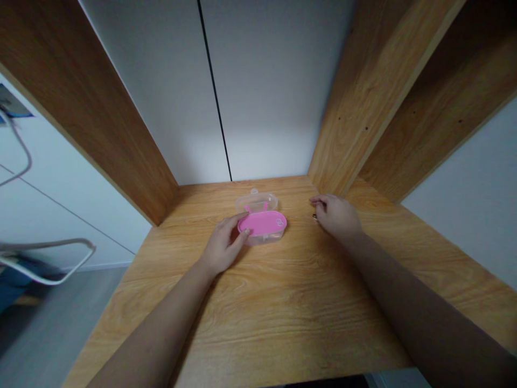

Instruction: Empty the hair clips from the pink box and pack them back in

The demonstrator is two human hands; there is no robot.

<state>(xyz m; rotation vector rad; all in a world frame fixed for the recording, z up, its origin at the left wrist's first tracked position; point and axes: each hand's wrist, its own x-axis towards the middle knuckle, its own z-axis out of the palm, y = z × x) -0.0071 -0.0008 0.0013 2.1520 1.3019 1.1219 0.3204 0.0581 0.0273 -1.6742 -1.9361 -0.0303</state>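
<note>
An oval clear plastic case (264, 237) with a pink top panel (262, 223) rests on the wooden surface. Its see-through lid (258, 201) is swung back behind it on pink hinges. My left hand (225, 242) grips the left end of the case, thumb in front and fingers at the back. To the right and apart from it, my right hand (338, 216) is low over the wood with fingers curled together. A tiny dark, shiny object (314, 216) shows beside its fingertips; whether it is held or lying on the wood is unclear.
A wooden panel (97, 102) stands on the left and a wooden post (363, 108) on the right. White panels (258, 108) with a dark seam close off the back. At far left hang pale cables (86, 256), blurred. A dark edge lies at the bottom.
</note>
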